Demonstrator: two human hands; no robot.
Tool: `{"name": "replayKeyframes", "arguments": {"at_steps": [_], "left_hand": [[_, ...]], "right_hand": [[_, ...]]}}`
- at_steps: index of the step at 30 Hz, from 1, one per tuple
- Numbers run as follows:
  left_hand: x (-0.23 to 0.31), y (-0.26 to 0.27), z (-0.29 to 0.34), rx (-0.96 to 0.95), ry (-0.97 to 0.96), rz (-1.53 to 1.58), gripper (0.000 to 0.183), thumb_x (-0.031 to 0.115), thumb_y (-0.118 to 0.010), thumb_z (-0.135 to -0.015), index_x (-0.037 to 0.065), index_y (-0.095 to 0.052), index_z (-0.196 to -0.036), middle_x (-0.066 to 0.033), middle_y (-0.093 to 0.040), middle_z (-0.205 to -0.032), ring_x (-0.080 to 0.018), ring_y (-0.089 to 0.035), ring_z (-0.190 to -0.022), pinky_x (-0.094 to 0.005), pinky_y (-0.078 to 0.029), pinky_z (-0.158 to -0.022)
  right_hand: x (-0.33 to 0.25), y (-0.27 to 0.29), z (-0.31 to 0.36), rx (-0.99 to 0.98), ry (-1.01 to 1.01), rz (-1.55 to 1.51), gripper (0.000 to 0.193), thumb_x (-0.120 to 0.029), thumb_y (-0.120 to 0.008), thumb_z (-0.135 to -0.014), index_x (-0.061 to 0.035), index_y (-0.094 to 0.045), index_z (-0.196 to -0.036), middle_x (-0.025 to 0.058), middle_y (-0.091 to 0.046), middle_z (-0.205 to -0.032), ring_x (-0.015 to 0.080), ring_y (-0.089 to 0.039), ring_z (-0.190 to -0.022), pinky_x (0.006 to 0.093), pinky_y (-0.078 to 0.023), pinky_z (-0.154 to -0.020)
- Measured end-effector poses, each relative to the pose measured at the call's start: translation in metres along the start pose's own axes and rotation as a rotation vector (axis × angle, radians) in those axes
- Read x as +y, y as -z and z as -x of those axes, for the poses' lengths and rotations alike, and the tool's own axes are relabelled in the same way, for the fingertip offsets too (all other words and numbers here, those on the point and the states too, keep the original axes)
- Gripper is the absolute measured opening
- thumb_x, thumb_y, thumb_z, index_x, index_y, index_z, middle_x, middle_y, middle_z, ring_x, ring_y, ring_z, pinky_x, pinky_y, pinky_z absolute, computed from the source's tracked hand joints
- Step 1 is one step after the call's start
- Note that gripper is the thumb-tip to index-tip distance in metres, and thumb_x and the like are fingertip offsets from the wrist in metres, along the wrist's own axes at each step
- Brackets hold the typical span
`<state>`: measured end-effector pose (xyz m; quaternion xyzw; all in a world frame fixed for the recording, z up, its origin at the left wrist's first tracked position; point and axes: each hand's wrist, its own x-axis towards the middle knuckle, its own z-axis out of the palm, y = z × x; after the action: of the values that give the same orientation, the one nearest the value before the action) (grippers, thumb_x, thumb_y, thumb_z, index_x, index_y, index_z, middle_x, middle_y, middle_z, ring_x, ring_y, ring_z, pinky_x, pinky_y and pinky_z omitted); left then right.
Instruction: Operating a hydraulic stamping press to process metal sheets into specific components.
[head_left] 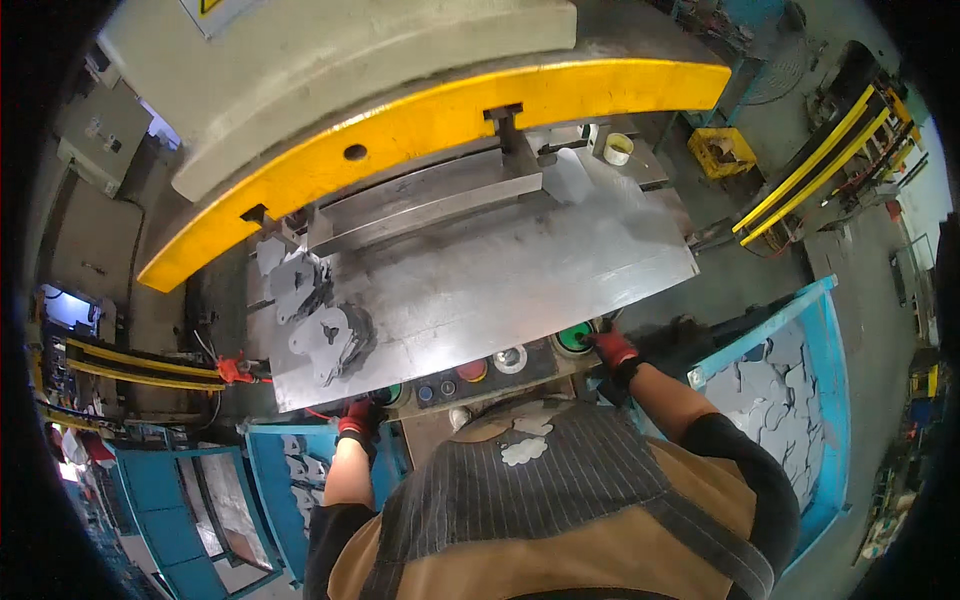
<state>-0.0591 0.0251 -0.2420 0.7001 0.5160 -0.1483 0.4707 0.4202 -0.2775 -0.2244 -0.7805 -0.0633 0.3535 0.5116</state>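
My right hand (pixel 613 348), in a red and dark glove, is at the green push button (pixel 575 338) on the right end of a control panel (pixel 531 368). Its fingers point toward the button and appear apart, holding nothing I can see. At the panel's left end my left hand (pixel 358 418), gloved alike, is beside another green button (pixel 392 393); its fingers are too small and dark to read. Above the panel lies a flat metal press table (pixel 470 290). Two stacks of grey cut plates, a near stack (pixel 333 340) and a farther stack (pixel 294 288), sit on its left side.
A yellow press beam (pixel 420 118) spans above the table, over a metal die bar (pixel 430 205). Blue bins with grey plates stand right (pixel 838 400) and left (pixel 262 470) of me. Yellow-striped guard posts (pixel 810 165) flank the machine. A small tub (pixel 618 150) sits at the back right.
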Motion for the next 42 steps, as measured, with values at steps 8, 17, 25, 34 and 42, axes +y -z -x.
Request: {"name": "replayKeyframes", "arguments": {"at_steps": [8,17,25,34,42], "left_hand": [[-0.045,-0.070,0.067,0.585,0.085,1.327,0.044,0.029,-0.059,-0.076,0.006,-0.050,-0.113,-0.0125,-0.054,-0.113,-0.0254,-0.050,-0.106,-0.0352,-0.041,-0.084],[-0.081,-0.055,0.111,0.947,-0.012,1.473,0.039,0.032,-0.056,-0.081,0.012,-0.047,-0.113,-0.0047,-0.050,-0.111,-0.0169,-0.046,-0.088,-0.0322,-0.039,-0.076],[-0.012,0.003,0.153,1.063,-0.137,1.266,0.025,0.022,-0.049,-0.084,0.006,-0.055,-0.103,-0.0054,-0.056,-0.095,-0.0114,-0.048,-0.060,-0.0257,-0.040,-0.053],[0.092,0.069,0.167,0.942,-0.283,1.202,0.027,0.022,-0.051,-0.082,0.005,-0.058,-0.101,-0.0006,-0.047,-0.068,-0.0092,-0.043,-0.054,-0.0230,-0.036,-0.047],[0.140,0.095,0.095,0.742,-0.755,0.510,0.028,0.024,-0.047,-0.086,0.005,-0.056,-0.105,-0.0017,-0.055,-0.081,-0.0084,-0.051,-0.065,-0.0220,-0.043,-0.057]], "right_hand": [[-0.032,0.041,0.053,0.483,0.598,0.172,0.048,-0.012,-0.064,-0.070,-0.0018,-0.047,-0.114,0.0197,-0.046,-0.116,0.0330,-0.044,-0.107,0.0403,-0.036,-0.089],[-0.199,-0.050,-0.100,0.249,0.953,1.102,0.061,-0.041,-0.052,-0.077,-0.0087,-0.036,-0.126,0.0167,-0.034,-0.131,0.0321,-0.034,-0.120,0.0451,-0.027,-0.098],[-0.182,-0.051,-0.106,0.056,0.688,1.148,0.058,-0.044,-0.044,-0.082,-0.0120,-0.033,-0.130,0.0094,-0.031,-0.136,0.0287,-0.026,-0.126,0.0491,-0.020,-0.101],[-0.070,0.013,0.027,0.513,0.864,0.887,0.074,-0.043,-0.059,-0.073,-0.0055,-0.031,-0.130,0.0195,-0.029,-0.133,0.0343,-0.028,-0.123,0.0467,-0.020,-0.101],[-0.013,0.038,0.000,0.330,0.512,0.519,0.037,-0.012,-0.058,-0.076,-0.0044,-0.054,-0.112,0.0187,-0.056,-0.105,0.0220,-0.053,-0.091,0.0372,-0.046,-0.075]]}}
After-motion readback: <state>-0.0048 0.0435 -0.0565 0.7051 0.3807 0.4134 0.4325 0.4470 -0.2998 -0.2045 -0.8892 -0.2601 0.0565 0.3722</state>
